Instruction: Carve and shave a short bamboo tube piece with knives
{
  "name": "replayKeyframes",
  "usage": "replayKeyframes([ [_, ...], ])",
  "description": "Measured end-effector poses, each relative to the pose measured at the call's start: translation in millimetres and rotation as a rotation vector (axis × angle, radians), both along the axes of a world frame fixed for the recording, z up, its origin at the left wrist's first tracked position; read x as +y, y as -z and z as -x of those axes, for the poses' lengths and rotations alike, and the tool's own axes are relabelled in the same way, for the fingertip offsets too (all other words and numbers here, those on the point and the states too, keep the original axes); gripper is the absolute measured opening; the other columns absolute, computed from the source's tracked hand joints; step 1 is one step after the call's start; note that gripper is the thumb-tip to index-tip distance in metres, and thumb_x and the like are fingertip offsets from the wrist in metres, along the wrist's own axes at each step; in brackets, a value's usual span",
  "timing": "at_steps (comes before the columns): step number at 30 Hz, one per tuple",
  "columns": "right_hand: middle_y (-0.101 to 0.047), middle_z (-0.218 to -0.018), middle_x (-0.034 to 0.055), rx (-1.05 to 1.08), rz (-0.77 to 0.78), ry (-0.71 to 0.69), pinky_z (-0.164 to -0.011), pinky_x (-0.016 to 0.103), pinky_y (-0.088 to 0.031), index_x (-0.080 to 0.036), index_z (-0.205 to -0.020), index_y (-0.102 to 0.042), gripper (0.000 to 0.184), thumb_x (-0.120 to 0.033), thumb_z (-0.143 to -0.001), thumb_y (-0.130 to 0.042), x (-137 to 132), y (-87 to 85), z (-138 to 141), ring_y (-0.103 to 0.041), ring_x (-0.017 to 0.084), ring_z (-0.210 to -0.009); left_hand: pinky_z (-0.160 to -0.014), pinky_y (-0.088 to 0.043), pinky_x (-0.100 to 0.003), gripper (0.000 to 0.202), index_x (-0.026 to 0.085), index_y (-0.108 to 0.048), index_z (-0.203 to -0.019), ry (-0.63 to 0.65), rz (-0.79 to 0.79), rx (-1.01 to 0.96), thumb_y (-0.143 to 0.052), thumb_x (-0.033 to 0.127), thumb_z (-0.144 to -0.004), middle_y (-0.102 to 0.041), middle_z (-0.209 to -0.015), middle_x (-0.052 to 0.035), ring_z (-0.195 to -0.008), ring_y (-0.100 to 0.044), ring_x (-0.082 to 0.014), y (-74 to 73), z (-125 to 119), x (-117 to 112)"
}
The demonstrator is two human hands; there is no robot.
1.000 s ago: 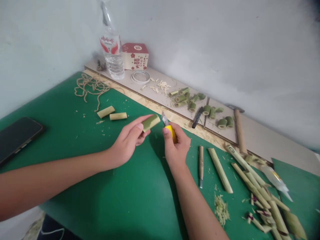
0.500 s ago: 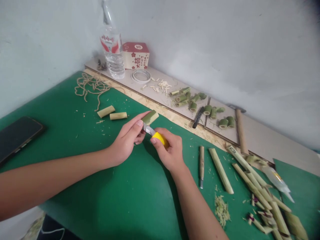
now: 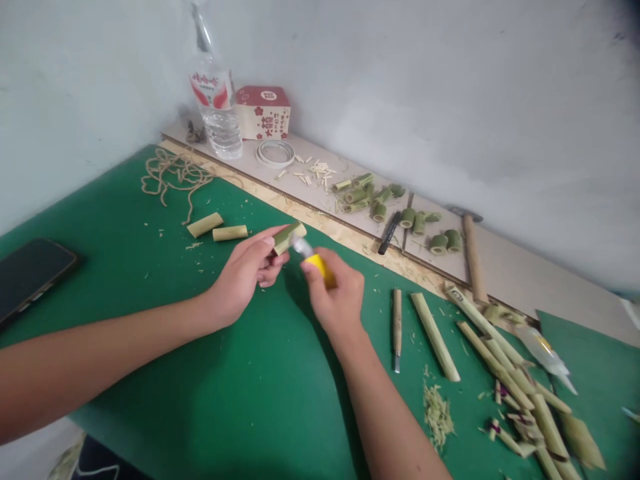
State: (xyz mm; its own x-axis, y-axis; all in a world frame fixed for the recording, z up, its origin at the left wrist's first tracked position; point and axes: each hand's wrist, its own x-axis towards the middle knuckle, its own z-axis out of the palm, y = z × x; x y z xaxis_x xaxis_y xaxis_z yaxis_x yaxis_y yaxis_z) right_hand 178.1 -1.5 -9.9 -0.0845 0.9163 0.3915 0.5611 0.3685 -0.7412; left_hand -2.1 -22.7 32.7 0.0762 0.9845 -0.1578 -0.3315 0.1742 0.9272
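Observation:
My left hand (image 3: 253,260) is closed on a short bamboo piece (image 3: 287,239), thumb on top and fingers beneath. Its skin is green, with a pale cut end pointing right. In my right hand (image 3: 335,287) is a utility knife (image 3: 320,267) with a yellow handle. The knife's grey front part is blurred and lies close against the right end of the bamboo; I cannot tell if the blade touches it. Two peeled bamboo pieces (image 3: 230,233) rest on the green mat (image 3: 225,393) beyond my left hand.
A wood-handled chisel (image 3: 397,330), a bamboo strip (image 3: 435,337) and shavings (image 3: 439,417) lie to the right, with more bamboo past them. Along the back ledge stand a water bottle (image 3: 220,120), cut bamboo rings (image 3: 439,244) and a hammer (image 3: 474,257). A phone (image 3: 35,273) lies left.
The knife has shifted from beside my left thumb to the bamboo's right end. The bamboo has turned slightly in my left hand. The whole view has moved a little.

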Motion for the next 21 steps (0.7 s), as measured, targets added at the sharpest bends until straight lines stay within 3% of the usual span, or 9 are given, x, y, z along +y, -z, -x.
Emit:
replayKeyframes([
  [3,-0.068,-0.069,-0.0001,0.040,0.009,0.158,-0.056,0.028,-0.042,-0.020,-0.105,-0.081,0.048,-0.063,-0.103,-0.059,3.6,0.3,-2.2,-0.055,0.016,-0.056,-0.053,-0.031,-0.026,0.052,0.013,-0.066,-0.145,0.082,0.004,-0.002,-0.050,0.041,-0.104,-0.048,-0.077,0.0020,-0.055,-0.026,-0.0083,-4.4,-2.3,-8.7],
  [6,-0.072,-0.075,0.0027,0.021,-0.023,0.071,-0.060,0.030,-0.046,-0.020,-0.106,-0.081,0.046,-0.062,-0.101,-0.061,3.0,-1.3,-0.8,-0.058,0.017,-0.060,-0.053,-0.031,-0.027,0.052,0.013,-0.067,-0.143,0.059,-0.008,-0.020,-0.053,0.044,-0.103,-0.048,-0.077,0.0023,-0.055,-0.027,-0.0087,-3.3,-3.3,-11.2],
  [11,-0.065,-0.069,-0.0011,0.090,-0.040,0.142,-0.054,0.027,-0.040,-0.019,-0.101,-0.077,0.047,-0.062,-0.104,-0.058,1.4,-2.5,-0.3,-0.051,0.014,-0.054,-0.053,-0.028,-0.026,0.052,0.012,-0.065,-0.141,-0.018,-0.023,-0.054,-0.056,0.046,-0.103,-0.049,-0.078,0.0028,-0.054,-0.025,-0.0075,1.6,-1.4,-3.2],
  [17,-0.074,-0.079,0.0026,0.050,-0.041,-0.153,-0.056,0.027,-0.045,-0.020,-0.103,-0.078,0.044,-0.060,-0.105,-0.058,-0.9,-4.8,-2.1,-0.057,0.014,-0.058,-0.052,-0.027,-0.026,0.053,0.014,-0.068,-0.140,-0.020,-0.050,-0.062,-0.063,0.051,-0.101,-0.055,-0.085,-0.0001,-0.055,-0.029,-0.0067,7.8,-2.5,-2.4],
  [21,-0.075,-0.080,0.0024,0.070,-0.019,-0.267,-0.059,0.027,-0.047,-0.020,-0.101,-0.077,0.037,-0.053,-0.106,-0.061,-2.3,-7.4,-1.5,-0.060,0.014,-0.060,-0.052,-0.028,-0.025,0.057,0.014,-0.067,-0.143,-0.048,-0.065,-0.059,-0.066,0.053,-0.102,-0.054,-0.083,0.0001,-0.056,-0.031,-0.0069,12.3,-1.6,-2.8],
])
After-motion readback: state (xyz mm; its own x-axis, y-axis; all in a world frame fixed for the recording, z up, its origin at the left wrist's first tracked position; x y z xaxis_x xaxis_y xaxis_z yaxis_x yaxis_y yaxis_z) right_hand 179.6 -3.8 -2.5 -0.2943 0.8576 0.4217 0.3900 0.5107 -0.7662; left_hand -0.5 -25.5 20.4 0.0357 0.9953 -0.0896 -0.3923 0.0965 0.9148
